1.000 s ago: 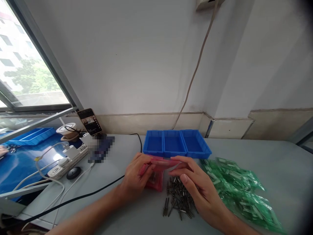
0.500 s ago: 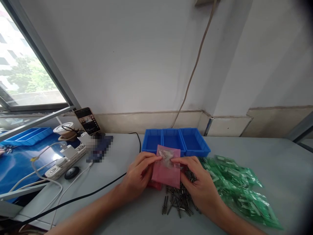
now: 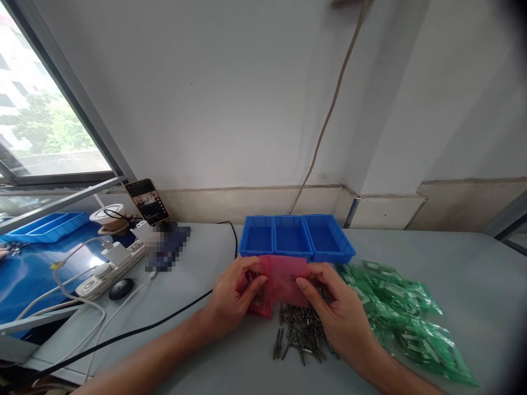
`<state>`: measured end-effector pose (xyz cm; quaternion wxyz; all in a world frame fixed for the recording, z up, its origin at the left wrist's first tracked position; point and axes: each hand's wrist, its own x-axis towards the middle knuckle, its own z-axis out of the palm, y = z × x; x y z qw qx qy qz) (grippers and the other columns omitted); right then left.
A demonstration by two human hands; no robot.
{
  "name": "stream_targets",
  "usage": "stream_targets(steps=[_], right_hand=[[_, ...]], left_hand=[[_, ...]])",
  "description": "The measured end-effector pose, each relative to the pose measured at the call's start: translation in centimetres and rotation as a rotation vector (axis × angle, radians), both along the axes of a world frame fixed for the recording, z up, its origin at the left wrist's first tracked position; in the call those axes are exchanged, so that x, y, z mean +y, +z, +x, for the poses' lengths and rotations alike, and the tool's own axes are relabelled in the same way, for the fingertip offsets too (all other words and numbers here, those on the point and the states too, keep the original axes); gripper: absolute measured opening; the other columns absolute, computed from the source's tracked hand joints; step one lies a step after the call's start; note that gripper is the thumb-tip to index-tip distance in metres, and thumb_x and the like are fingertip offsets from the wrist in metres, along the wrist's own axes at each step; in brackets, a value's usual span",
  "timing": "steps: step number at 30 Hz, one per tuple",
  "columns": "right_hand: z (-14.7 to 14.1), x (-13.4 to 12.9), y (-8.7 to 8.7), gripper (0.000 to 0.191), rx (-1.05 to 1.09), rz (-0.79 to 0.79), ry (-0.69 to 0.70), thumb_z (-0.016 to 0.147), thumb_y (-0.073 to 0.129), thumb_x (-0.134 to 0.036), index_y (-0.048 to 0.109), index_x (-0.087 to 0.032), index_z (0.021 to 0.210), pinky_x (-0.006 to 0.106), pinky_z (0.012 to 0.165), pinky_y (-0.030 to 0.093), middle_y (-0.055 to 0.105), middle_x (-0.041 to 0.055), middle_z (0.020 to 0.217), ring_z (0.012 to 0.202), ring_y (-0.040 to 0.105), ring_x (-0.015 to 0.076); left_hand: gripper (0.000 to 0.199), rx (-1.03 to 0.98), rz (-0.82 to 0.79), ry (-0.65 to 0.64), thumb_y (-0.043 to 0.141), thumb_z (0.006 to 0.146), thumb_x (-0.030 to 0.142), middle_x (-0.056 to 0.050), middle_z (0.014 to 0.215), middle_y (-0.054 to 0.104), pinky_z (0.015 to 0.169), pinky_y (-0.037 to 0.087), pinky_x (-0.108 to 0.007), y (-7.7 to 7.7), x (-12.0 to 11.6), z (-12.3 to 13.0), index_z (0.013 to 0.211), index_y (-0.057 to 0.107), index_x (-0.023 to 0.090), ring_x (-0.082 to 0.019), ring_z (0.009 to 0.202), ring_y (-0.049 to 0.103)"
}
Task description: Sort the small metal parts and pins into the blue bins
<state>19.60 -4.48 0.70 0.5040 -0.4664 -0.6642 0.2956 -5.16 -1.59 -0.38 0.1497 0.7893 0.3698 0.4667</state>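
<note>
A pink translucent bag (image 3: 287,278) is stretched between my two hands, above the grey table. My left hand (image 3: 235,293) pinches its left end, where small parts show through the plastic. At the right end, the thumb and fingers of my right hand (image 3: 335,302) are closed on the bag. Another red bag (image 3: 261,311) lies beneath, partly hidden by my left hand. A pile of metal rivet-like pieces (image 3: 302,332) rests on the table just below the held bag, partly covered by my right hand.
Three blue bins (image 3: 291,236) stand behind my hands. Green bags of parts (image 3: 405,310) lie at the right. A black cable (image 3: 164,320) crosses the left side, near a mouse (image 3: 121,289), a power strip (image 3: 93,284) and a propped phone (image 3: 147,202).
The pink bag has turned from upright to sideways, and its small parts now show at the left end. My left fingers have shifted their grip, and my right fingers hold the opposite end.
</note>
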Motion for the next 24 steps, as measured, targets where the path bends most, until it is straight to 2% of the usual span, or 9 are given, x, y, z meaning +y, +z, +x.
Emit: stream_targets(steps=[3, 6, 10, 16, 20, 24], right_hand=[[-0.2, 0.0, -0.3, 0.021, 0.114, -0.068, -0.021, 0.104, 0.065, -0.047, 0.058, -0.028, 0.112, 0.029, 0.065, 0.054, 0.071, -0.0002, 0.084, 0.073, 0.068, 0.0202], [-0.3, 0.0, -0.3, 0.024, 0.195, -0.075, -0.029, 0.102, 0.069, -0.045, 0.057, -0.029, 0.115, 0.028, 0.065, 0.055, 0.071, -0.0004, 0.086, 0.074, 0.069, 0.0201], [-0.1, 0.2, -0.3, 0.012, 0.124, -0.014, -0.029, 0.105, 0.065, -0.040, 0.067, -0.029, 0.109, 0.026, 0.067, 0.054, 0.073, 0.0011, 0.094, 0.078, 0.069, 0.0185], [0.4, 0.1, -0.3, 0.027, 0.015, 0.054, 0.023, 0.110, 0.050, -0.032, 0.078, -0.029, 0.108, 0.030, 0.088, 0.056, 0.079, 0.0037, 0.107, 0.102, 0.074, 0.0229], [0.3, -0.2, -0.2, 0.026, 0.030, 0.026, 0.077, 0.109, 0.050, -0.031, 0.076, -0.028, 0.113, 0.030, 0.070, 0.055, 0.077, 0.0044, 0.106, 0.076, 0.069, 0.0188], [-0.1, -0.2, -0.1, 0.017, 0.036, 0.016, 0.094, 0.106, 0.060, -0.033, 0.075, -0.028, 0.111, 0.029, 0.068, 0.052, 0.074, 0.0033, 0.100, 0.076, 0.065, 0.0187]], left_hand=[[0.044, -0.013, 0.039, 0.008, 0.065, 0.106, 0.027, -0.005, 0.111, 0.075, 0.095, 0.060, -0.034, -0.5, 0.0, -0.1, 0.148, 0.053, 0.024, -0.020, 0.100, 0.073], [0.044, 0.028, 0.073, -0.037, 0.060, 0.108, 0.021, -0.006, 0.114, 0.074, 0.099, 0.059, -0.034, -0.3, 0.1, -0.2, 0.152, 0.053, 0.025, -0.019, 0.103, 0.073], [0.040, 0.093, 0.112, -0.156, 0.050, 0.109, 0.011, -0.009, 0.125, 0.070, 0.098, 0.058, -0.033, 0.5, 0.2, -0.1, 0.142, 0.066, 0.027, -0.020, 0.114, 0.068], [0.031, 0.059, 0.134, -0.155, 0.058, 0.106, 0.011, -0.009, 0.117, 0.068, 0.095, 0.055, -0.034, 0.9, 0.3, 0.0, 0.129, 0.072, 0.025, -0.020, 0.108, 0.066], [0.024, 0.027, 0.124, -0.134, 0.057, 0.106, 0.013, -0.009, 0.114, 0.065, 0.093, 0.054, -0.033, 1.1, 0.3, -0.1, 0.122, 0.073, 0.023, -0.020, 0.106, 0.064], [0.014, -0.009, 0.109, -0.142, 0.059, 0.107, 0.016, -0.009, 0.111, 0.068, 0.093, 0.052, -0.034, 1.1, 0.3, -0.1, 0.113, 0.070, 0.020, -0.021, 0.105, 0.064]])
